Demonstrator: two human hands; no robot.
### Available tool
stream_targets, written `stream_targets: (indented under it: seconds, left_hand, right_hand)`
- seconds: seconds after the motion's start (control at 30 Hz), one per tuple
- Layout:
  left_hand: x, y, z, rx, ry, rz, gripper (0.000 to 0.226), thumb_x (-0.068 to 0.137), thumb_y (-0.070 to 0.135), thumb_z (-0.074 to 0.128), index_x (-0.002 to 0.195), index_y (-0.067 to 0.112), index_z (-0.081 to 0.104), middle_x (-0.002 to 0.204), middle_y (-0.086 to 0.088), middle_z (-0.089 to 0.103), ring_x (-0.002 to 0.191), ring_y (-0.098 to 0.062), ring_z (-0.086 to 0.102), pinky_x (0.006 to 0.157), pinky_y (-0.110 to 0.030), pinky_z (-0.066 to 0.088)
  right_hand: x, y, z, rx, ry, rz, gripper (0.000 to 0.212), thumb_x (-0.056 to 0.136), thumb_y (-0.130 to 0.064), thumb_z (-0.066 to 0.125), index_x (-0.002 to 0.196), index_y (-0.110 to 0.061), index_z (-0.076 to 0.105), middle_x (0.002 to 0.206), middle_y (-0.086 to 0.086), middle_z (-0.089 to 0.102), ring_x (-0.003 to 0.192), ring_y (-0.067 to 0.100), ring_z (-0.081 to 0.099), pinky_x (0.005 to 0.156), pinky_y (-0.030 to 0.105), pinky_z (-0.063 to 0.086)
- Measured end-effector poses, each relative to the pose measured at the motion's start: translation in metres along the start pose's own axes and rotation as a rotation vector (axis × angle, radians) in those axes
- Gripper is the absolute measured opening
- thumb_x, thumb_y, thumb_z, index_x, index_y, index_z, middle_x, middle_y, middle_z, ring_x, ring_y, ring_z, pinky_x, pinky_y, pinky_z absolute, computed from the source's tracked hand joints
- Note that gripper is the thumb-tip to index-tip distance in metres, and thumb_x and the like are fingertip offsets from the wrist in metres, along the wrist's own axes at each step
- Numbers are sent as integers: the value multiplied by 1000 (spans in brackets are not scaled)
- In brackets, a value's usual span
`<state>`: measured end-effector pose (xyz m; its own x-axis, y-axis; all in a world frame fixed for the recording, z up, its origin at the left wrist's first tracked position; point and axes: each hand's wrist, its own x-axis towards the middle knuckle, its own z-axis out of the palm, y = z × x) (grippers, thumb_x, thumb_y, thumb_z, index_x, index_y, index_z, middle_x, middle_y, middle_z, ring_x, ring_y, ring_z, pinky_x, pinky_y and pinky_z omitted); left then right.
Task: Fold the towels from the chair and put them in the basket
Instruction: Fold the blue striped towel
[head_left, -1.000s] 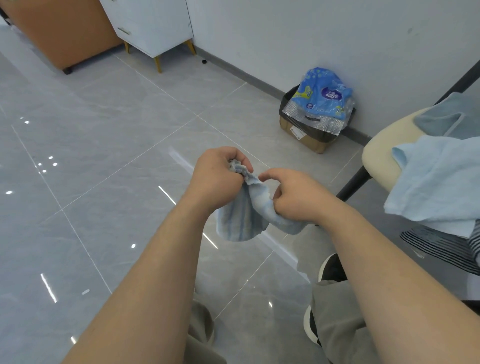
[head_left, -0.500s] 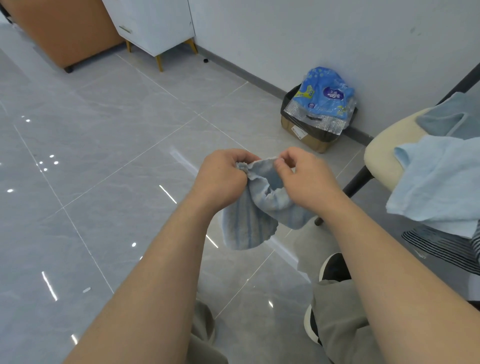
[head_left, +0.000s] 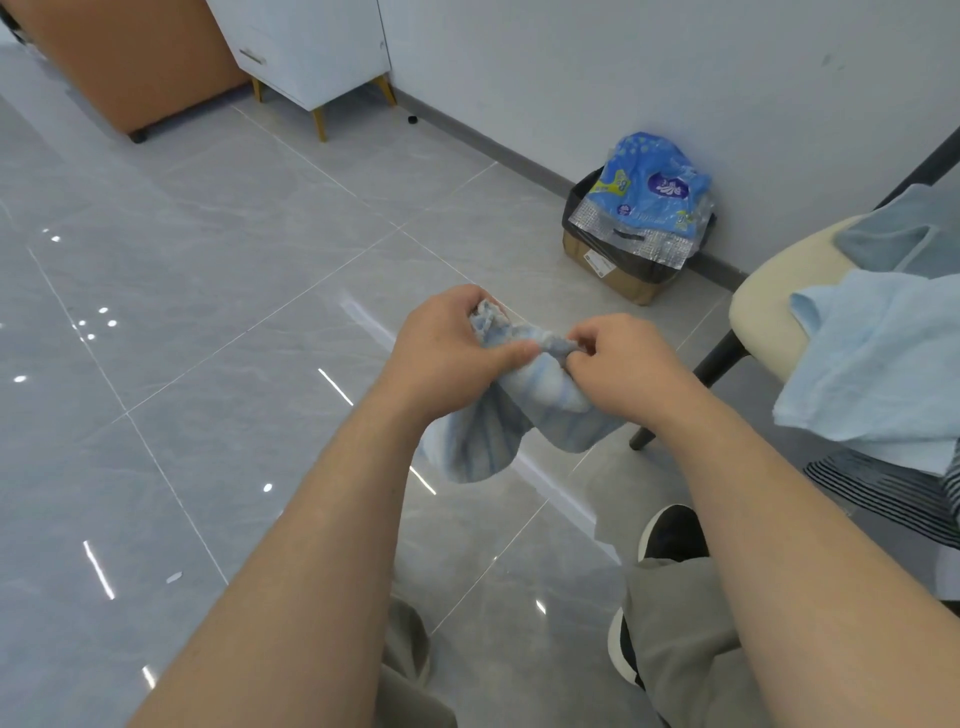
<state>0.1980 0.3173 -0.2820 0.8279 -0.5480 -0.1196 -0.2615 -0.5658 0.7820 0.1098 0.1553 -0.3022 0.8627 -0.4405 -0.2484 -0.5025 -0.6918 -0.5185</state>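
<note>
One head-worn wide-angle camera looks forward and down, close over the left hand (head_left: 447, 348) and right hand (head_left: 626, 366) gripping a towel (head_left: 483, 441). The chair (head_left: 763, 312) sits at 3 o'clock, a white cabinet (head_left: 311, 47) at 11 o'clock.

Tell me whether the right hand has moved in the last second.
Yes. The right hand has shifted slightly forward, toward the brown cardboard box, pinching the blue striped towel.

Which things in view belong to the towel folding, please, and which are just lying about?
Job: striped towel, gripped by left hand and right hand; light blue towel on the chair.
Lying about: cardboard box, blue plastic pack, white cabinet.
</note>
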Motion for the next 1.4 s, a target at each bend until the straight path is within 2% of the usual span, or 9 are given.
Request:
stream_targets:
  seconds: [0.2, 0.5, 0.63, 0.77, 0.87, 1.03, 1.2, 1.3, 1.4]
  left_hand:
    - [-3, 3, -1, 133, -211, 10, 60, 57, 40, 95, 96, 21, 54, 92, 2, 62, 85, -18, 60, 72, -38, 53]
    - [1, 1, 6, 238, -65, 15, 29, 84, 34, 73, 69, 23, 50, 70, 3, 55, 64, -13, 51, 55, -28, 36]
    - [0, 0, 6, 33, -74, 1, 11, 88, 18, 66, 81, 23, 60, 74, 8, 59, 67, -13, 53, 58, -23, 41]
    - [-3, 3, 6, -15, -216, 26, 33, 95, 10, 58, 117, 32, 70, 101, 12, 67, 93, -2, 61, 77, -14, 47]
    - [-7, 7, 6, -116, -293, -8, 31, 95, 6, 57, 103, 29, 77, 97, 9, 75, 87, 4, 67, 75, -13, 53]
    - [-7, 6, 4, -225, -309, -27, 32, 93, 0, 54, 96, 20, 78, 96, -4, 76, 95, -18, 71, 89, -35, 56]
    - [-5, 7, 5, -249, -180, -81, 27, 90, 0, 52, 83, 17, 72, 76, -6, 68, 68, -10, 59, 64, -25, 47]
    - [-1, 5, 5, -247, -112, -120, 10, 84, 9, 67, 82, 19, 69, 79, -5, 68, 71, -11, 60, 65, -26, 48]
    - [-1, 4, 4, -231, -98, -107, 27, 70, 20, 86, 76, 18, 60, 72, 2, 60, 66, -11, 56, 61, -28, 47]
  right_hand:
    - [1, 3, -5, 38, 84, 171, 28, 93, -8, 41, 104, -27, 59, 101, 1, 57, 96, 26, 56, 83, 40, 51]
    - [0, -5, -9, 293, 5, 90, 21, 92, -16, 47, 99, -20, 66, 91, -4, 62, 86, 15, 55, 61, 26, 38]
    - [-7, -2, -14, 382, -140, 56, 25, 85, -8, 56, 103, -23, 64, 89, -3, 63, 78, 14, 57, 66, 31, 47]
    - [-2, 9, -11, 182, -88, 32, 31, 87, -4, 62, 107, -27, 64, 98, -5, 62, 85, 12, 60, 70, 29, 54]
    - [2, 13, -9, 168, -8, 30, 23, 87, -9, 68, 103, -26, 67, 93, -5, 65, 81, 12, 62, 64, 25, 49]
    - [2, 13, -8, 212, 71, 21, 14, 83, -24, 77, 94, -25, 68, 85, -4, 66, 78, 16, 64, 67, 28, 49]
    - [1, 10, -9, 274, 174, 15, 13, 86, -32, 74, 86, -21, 67, 78, -4, 67, 74, 13, 62, 64, 28, 47]
    - [-1, 4, -12, 423, 187, 32, 10, 83, -23, 75, 85, -16, 68, 81, 4, 70, 71, 14, 61, 63, 30, 48]
    - [-3, -3, -15, 574, 178, 43, 9, 76, -8, 71, 74, -12, 63, 88, 9, 74, 70, 14, 63, 70, 41, 54]
